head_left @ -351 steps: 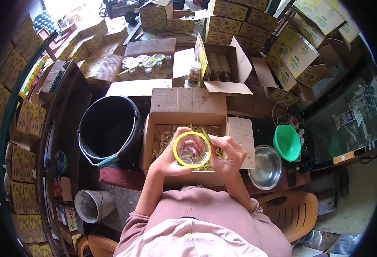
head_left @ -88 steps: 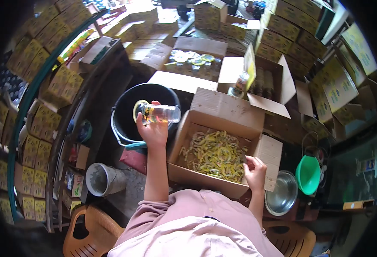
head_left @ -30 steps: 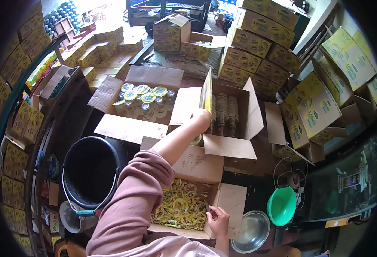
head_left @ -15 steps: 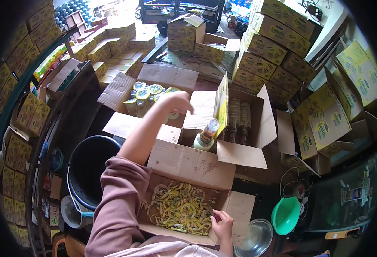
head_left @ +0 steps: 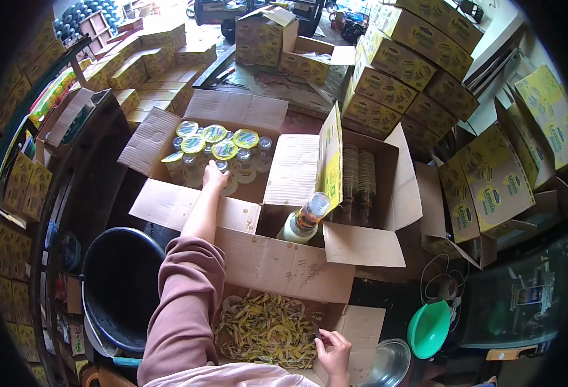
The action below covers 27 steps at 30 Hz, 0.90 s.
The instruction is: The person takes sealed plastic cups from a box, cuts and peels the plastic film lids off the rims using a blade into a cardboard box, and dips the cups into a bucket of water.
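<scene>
My left hand (head_left: 214, 176) reaches into the open carton (head_left: 232, 103) at the back left, its fingers closed round the top of a clear cup (head_left: 222, 166). Beside it stand several cups, some with yellow-rimmed lids (head_left: 225, 149). My right hand (head_left: 333, 350) pinches a small dark blade (head_left: 316, 330) over the right edge of a box. Yellow-green strips (head_left: 268, 329) lie heaped in that box. A clear cup stands upside down on a pale yellow-green container (head_left: 295, 230), in front of the carton holding stacked cups (head_left: 366, 174).
A black bucket (head_left: 121, 284) stands at the left. At the right are a green bowl (head_left: 430, 329) and a metal bowl (head_left: 389, 364). Upright flaps (head_left: 328, 155) rise between the cartons. Printed boxes (head_left: 397, 58) are stacked behind, and open boxes (head_left: 490, 187) lean at the right.
My left hand has come away from the cup by the upright flap, moved left and down into the back-left carton, and closed on a cup. My right hand still holds the blade.
</scene>
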Available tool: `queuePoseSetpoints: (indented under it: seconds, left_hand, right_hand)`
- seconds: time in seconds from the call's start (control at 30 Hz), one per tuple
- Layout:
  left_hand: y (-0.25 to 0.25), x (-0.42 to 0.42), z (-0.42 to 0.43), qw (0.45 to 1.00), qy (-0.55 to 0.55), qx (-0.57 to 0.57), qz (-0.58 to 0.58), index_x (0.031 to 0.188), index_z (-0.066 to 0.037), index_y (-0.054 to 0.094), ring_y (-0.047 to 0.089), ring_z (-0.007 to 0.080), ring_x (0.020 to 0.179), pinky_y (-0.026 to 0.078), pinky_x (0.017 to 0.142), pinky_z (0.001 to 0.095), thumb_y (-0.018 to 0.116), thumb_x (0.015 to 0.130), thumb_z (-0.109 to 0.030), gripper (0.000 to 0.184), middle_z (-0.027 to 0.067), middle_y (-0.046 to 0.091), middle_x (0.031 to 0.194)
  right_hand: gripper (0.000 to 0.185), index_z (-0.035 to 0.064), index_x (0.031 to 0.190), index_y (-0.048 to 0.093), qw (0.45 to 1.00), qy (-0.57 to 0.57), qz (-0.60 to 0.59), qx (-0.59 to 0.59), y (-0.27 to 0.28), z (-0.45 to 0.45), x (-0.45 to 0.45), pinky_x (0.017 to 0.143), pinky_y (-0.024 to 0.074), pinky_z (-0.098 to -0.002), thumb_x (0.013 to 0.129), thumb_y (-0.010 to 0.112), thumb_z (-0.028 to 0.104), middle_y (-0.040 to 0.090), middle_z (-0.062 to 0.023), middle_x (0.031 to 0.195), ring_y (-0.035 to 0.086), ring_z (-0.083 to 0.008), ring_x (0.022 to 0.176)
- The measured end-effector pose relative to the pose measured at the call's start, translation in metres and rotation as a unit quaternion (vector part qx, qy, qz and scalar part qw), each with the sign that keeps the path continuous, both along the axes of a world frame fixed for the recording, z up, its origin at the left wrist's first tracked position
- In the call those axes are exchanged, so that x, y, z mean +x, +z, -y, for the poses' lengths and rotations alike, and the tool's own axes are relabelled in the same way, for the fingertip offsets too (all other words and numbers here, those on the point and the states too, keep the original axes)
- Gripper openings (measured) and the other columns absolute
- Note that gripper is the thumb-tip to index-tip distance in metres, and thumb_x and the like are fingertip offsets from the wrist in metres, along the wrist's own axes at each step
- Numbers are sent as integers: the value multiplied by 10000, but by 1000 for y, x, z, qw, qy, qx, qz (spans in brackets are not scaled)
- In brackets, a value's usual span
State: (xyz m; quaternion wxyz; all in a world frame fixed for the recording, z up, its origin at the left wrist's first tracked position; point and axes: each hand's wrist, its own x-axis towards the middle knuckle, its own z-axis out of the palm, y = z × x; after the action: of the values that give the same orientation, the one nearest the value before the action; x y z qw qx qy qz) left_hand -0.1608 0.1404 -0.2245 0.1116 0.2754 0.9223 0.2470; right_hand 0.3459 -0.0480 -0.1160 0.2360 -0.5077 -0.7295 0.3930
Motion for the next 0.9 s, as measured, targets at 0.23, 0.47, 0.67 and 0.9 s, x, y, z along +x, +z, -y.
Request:
queuePoseSetpoints:
  seconds: [0.23,0.47,0.67,0.9]
  left_hand:
    - [68,35,29,968,-238,-40,-68,1078,30,468,565,361,970,473,825,413,709,658,-288,580,243,563,1040]
    - [176,54,85,945,-278,168,-42,1018,50,494,600,333,911,480,770,399,694,727,-340,526,222,595,947]
    - [236,69,202,536,-141,613,563,1132,-75,452,501,268,1097,375,1000,408,598,833,-269,385,181,511,1125]
    - [232,100,357,576,-173,590,538,1180,-72,433,521,194,1079,440,889,374,616,808,-294,471,96,539,1093]
  right_hand:
    - [215,20,923,646,1000,17,-6,6,12,4,-9,561,492,-246,714,644,-31,603,-83,728,610,-149,621]
    - [229,40,913,647,996,24,-27,77,35,25,-3,560,482,-257,695,665,-28,590,-76,698,588,-157,598]
    - [230,18,938,623,980,-81,-182,6,46,55,1,618,470,-221,719,692,2,582,-25,741,553,-83,669]
    - [333,41,1077,576,920,-1,-382,-83,86,74,-34,664,455,-200,763,623,-60,588,2,819,540,-64,715]
